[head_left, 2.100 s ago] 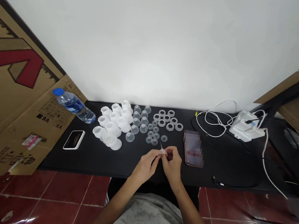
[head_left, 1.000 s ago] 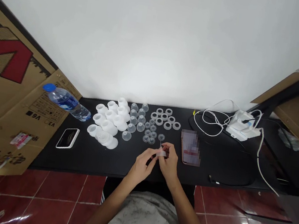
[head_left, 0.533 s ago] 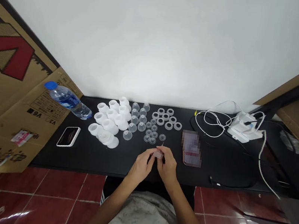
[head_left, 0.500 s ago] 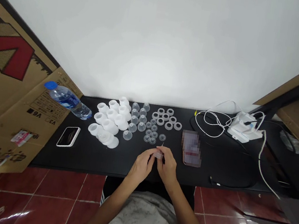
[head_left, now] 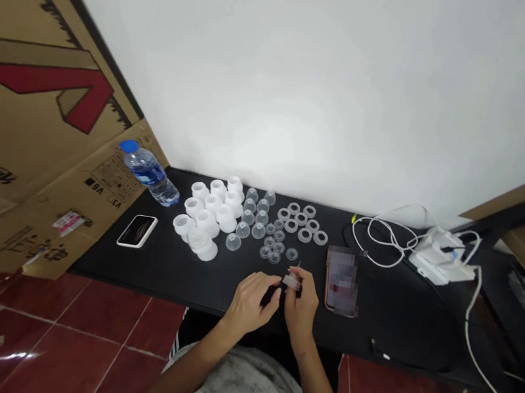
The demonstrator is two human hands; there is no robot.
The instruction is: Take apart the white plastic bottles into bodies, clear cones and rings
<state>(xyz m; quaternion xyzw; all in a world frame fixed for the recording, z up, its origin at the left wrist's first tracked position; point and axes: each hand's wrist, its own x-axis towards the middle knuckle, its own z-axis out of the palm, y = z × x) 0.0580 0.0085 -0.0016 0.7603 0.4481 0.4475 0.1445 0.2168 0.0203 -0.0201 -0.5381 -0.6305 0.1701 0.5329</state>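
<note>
Over the black table [head_left: 156, 270], the right hand [head_left: 304, 304] is pinching a translucent round plastic piece [head_left: 292, 282] — the left hand [head_left: 248, 300] is curving beside it, thumb and fingers apart.

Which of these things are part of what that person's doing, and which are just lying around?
Likely part of the work:
clear piece in the right hand
white cups
clear domes
clear rings
small clear discs

Probably just lying about:
water bottle
phone
white-framed gadget
white cables
white plug block
cardboard box
</note>
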